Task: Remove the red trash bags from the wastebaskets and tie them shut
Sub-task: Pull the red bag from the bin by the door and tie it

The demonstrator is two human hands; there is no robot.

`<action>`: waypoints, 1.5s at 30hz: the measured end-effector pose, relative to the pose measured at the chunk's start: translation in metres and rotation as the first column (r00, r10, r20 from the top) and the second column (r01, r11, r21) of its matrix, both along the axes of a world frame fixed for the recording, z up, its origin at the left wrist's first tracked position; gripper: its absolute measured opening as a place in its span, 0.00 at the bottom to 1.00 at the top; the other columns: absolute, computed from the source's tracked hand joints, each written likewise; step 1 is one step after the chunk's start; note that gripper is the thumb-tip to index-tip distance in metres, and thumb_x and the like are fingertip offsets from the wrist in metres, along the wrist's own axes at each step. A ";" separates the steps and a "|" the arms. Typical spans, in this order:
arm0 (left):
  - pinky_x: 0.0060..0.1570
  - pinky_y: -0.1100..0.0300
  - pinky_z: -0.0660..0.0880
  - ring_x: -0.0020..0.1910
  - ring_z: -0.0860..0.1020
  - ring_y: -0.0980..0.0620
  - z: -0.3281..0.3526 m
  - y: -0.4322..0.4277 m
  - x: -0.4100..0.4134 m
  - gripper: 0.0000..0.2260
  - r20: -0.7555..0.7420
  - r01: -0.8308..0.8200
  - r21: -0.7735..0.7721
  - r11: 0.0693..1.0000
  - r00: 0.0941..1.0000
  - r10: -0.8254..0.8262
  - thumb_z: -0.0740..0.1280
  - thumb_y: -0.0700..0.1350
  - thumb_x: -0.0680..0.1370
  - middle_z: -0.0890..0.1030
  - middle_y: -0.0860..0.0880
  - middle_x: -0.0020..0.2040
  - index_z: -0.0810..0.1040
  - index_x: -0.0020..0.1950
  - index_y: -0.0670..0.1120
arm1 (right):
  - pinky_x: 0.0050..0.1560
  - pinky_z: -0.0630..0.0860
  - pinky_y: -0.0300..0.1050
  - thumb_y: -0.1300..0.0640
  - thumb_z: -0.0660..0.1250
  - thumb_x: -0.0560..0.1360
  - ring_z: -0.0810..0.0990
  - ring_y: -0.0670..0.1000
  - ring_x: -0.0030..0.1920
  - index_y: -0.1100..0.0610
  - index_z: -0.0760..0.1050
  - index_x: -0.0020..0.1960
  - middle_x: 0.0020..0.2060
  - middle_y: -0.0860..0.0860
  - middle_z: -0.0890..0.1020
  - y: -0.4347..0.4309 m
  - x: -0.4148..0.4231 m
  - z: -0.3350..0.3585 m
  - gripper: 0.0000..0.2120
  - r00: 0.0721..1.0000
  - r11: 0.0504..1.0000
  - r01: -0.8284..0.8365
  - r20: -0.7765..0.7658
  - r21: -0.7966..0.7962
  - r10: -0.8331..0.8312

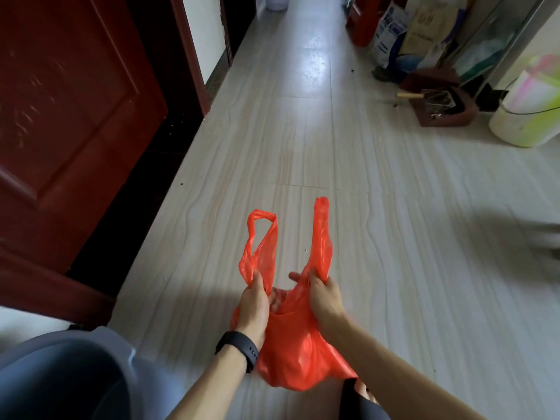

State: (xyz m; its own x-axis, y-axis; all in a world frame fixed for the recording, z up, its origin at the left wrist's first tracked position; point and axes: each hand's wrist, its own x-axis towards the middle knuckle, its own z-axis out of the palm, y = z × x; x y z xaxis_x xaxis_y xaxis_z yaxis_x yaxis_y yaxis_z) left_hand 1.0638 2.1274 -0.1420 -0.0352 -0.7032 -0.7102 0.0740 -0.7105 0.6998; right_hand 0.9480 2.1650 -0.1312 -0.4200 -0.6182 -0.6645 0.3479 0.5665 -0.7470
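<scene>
Red trash bag (298, 350) held above the floor (394, 237), long axis running away from the person; both handle loops point forward beyond the fingers. Left hand (254, 307) and right hand (322, 295) each clench one handle base.

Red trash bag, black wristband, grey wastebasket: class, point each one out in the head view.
red trash bag (298, 356), head view, on its bulging body below the hands.
black wristband (238, 349), head view, on the strap across the left wrist.
grey wastebasket (60, 377), head view, on its dark inside wall.
</scene>
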 end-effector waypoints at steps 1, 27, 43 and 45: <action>0.30 0.58 0.69 0.24 0.73 0.51 -0.002 0.000 0.000 0.25 -0.034 -0.010 0.034 0.999 0.999 0.011 0.56 0.62 0.81 0.78 0.43 0.29 0.77 0.42 0.41 | 0.47 0.84 0.54 0.52 0.55 0.84 0.86 0.58 0.40 0.62 0.81 0.47 0.43 0.56 0.87 -0.001 0.004 0.001 0.20 0.997 0.998 0.060 0.059 -0.028 -0.058; 0.41 0.60 0.68 0.42 0.78 0.50 0.008 0.016 -0.009 0.09 0.357 0.561 -0.343 0.753 0.820 -0.448 0.57 0.47 0.84 0.80 0.56 0.39 0.77 0.55 0.49 | 0.29 0.71 0.42 0.58 0.57 0.82 0.74 0.47 0.24 0.56 0.75 0.37 0.30 0.50 0.77 -0.006 -0.008 -0.015 0.16 0.945 0.961 -0.271 -0.177 0.054 0.276; 0.48 0.59 0.72 0.48 0.81 0.52 0.001 0.020 0.003 0.11 0.574 0.823 -0.319 0.469 0.562 -0.596 0.66 0.51 0.77 0.85 0.50 0.48 0.80 0.55 0.47 | 0.38 0.76 0.45 0.48 0.66 0.80 0.79 0.51 0.32 0.56 0.76 0.40 0.32 0.53 0.80 0.004 -0.024 -0.018 0.14 0.989 0.996 -0.034 0.144 0.084 0.021; 0.47 0.60 0.72 0.41 0.80 0.53 0.001 0.013 0.009 0.14 0.170 0.661 -0.224 0.717 0.750 -0.639 0.71 0.51 0.72 0.83 0.50 0.40 0.83 0.48 0.41 | 0.43 0.78 0.50 0.46 0.65 0.79 0.79 0.56 0.35 0.59 0.77 0.44 0.34 0.57 0.78 0.005 -0.028 -0.020 0.16 0.946 0.996 -0.018 0.323 0.089 -0.012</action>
State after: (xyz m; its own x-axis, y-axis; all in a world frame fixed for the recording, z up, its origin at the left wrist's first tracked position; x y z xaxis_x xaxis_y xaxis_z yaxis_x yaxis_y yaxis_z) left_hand 1.0726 2.1405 -0.1409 -0.5063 -0.6804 -0.5299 -0.3986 -0.3602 0.8434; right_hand 0.9205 2.1705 -0.1514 -0.1722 -0.5511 -0.8165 0.5603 0.6270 -0.5413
